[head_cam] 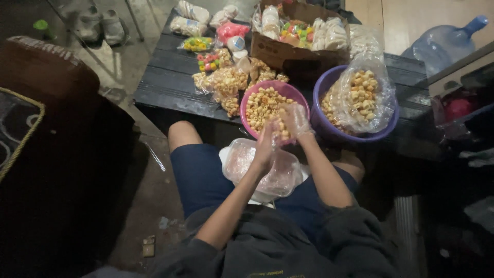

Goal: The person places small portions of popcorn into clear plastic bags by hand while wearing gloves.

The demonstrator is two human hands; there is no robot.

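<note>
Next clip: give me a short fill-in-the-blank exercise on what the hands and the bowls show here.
1. The snack rings under both hands fill a bowl coloured ____.
2. The right hand is covered by a clear plastic ____.
3. The purple bowl holds snacks inside an open, clear ____.
4. Filled packets and bowls stand before the cardboard ____ on the dark table.

Missing words: pink; bag; bag; box

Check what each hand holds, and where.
Both the left hand and the right hand hold a small clear plastic bag by its mouth, over the pink bowl of ring snacks.
</note>
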